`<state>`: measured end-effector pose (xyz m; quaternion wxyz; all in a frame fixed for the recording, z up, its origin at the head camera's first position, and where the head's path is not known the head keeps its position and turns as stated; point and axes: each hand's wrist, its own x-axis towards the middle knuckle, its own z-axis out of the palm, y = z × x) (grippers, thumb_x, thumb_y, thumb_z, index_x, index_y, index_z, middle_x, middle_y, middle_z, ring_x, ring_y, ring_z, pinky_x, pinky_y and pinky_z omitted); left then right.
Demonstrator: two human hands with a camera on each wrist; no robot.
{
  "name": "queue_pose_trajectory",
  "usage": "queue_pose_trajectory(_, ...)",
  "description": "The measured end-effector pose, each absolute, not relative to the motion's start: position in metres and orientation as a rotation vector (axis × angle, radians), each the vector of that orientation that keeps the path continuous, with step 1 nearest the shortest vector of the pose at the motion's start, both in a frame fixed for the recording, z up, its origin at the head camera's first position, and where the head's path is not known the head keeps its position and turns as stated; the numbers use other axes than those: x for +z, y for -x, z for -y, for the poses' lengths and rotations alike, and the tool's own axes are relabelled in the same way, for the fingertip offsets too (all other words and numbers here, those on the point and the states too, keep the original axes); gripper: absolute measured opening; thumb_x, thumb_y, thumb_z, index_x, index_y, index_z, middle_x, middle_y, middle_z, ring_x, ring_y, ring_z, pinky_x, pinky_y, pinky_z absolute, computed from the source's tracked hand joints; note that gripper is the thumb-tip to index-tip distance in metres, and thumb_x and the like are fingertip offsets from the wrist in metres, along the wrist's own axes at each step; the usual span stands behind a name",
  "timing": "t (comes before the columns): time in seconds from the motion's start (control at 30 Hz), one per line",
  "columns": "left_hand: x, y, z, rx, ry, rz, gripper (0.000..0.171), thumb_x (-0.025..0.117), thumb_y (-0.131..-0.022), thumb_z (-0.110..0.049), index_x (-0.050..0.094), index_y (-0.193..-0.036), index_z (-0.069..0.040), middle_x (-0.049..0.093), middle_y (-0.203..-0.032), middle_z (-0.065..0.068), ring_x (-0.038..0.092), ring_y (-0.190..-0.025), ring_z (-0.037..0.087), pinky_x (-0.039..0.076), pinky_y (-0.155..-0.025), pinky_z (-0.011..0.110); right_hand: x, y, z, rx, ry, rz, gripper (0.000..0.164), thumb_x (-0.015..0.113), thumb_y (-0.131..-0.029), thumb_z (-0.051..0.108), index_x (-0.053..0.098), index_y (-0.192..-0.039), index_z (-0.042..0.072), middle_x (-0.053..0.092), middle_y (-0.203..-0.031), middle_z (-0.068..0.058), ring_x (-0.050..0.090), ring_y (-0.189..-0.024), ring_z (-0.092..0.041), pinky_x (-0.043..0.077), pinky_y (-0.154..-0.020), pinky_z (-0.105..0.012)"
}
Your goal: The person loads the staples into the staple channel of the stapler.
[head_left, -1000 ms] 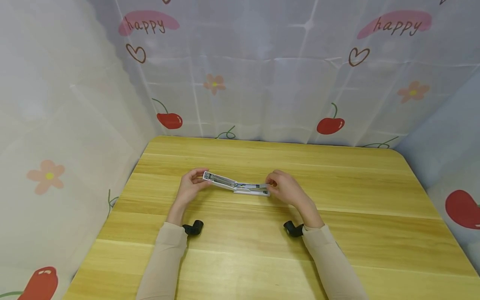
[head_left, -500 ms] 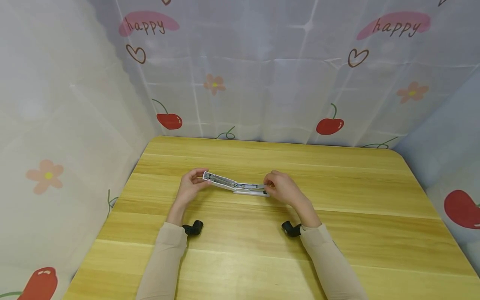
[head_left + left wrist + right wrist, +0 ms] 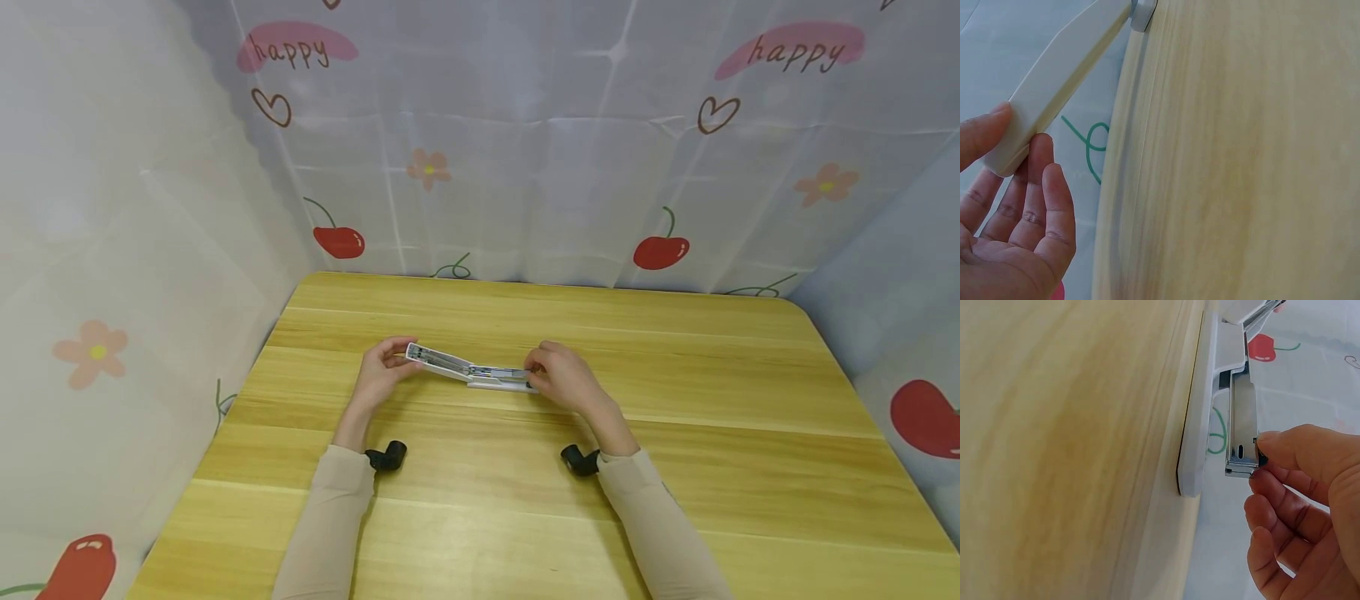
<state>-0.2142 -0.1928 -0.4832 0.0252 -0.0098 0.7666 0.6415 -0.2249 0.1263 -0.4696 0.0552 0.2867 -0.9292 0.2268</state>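
A white stapler (image 3: 501, 386) stands on the table with its top swung far back to the left. My left hand (image 3: 377, 375) holds the free end of the raised top, thumb on one side and fingers on the other; the left wrist view shows this smooth white cover (image 3: 1054, 81). At the other end, my right hand (image 3: 567, 377) pinches the tip of the metal magazine (image 3: 1244, 419) between thumb and index finger, by a small black part (image 3: 1262, 459). The magazine sits raised above the white base (image 3: 1199, 419). Whether staples lie inside cannot be made out.
The wood-grain table (image 3: 480, 508) extends around both hands. A patterned curtain (image 3: 525, 192) hangs right behind its far edge, with more sheeting at both sides. Black wrist-camera mounts (image 3: 387, 456) stick out inward from both sleeves.
My right hand has shifted slightly left along the magazine, covering more of its right end. The left hand and the raised top hold their place.
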Motion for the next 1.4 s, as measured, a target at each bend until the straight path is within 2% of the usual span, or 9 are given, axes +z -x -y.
queue_pose_trajectory(0.73, -0.479, 0.213, 0.191, 1.995, 0.041, -2.354, 0.048, 0.07, -0.085, 0.005, 0.055, -0.131, 0.006, 0.057, -0.128, 0.026, 0.062, -0.09, 0.009, 0.052, -0.075, 0.017, -0.478, 0.225, -0.128, 0.767, -0.854, 2.797, 0.01, 0.074, -0.087, 0.015, 0.074, -0.094, 0.009, 0.063, -0.088, -0.002, 0.06, -0.079, -0.016, 0.053, -0.072, -0.031)
queue_pose_trajectory(1.07, -0.483, 0.214, 0.192, 1.987, 0.039, -2.381, 0.048, 0.071, -0.085, 0.004, 0.056, -0.131, 0.004, 0.058, -0.127, 0.022, 0.062, -0.089, 0.007, 0.052, -0.074, 0.016, -0.478, 0.223, -0.129, 0.847, -0.86, 2.765, 0.011, 0.075, -0.086, 0.012, 0.074, -0.096, 0.007, 0.064, -0.089, -0.004, 0.062, -0.08, -0.018, 0.055, -0.073, -0.033)
queue_pose_trajectory(1.4, -0.485, 0.215, 0.192, 1.982, 0.042, -2.384, 0.048, 0.071, -0.085, 0.005, 0.057, -0.13, 0.004, 0.058, -0.128, 0.024, 0.062, -0.092, 0.013, 0.052, -0.074, 0.015, -0.486, 0.223, -0.137, 1.043, -0.779, 2.773, 0.027, 0.078, -0.083, 0.014, 0.072, -0.107, 0.003, 0.065, -0.096, -0.007, 0.062, -0.083, -0.021, 0.055, -0.075, -0.036)
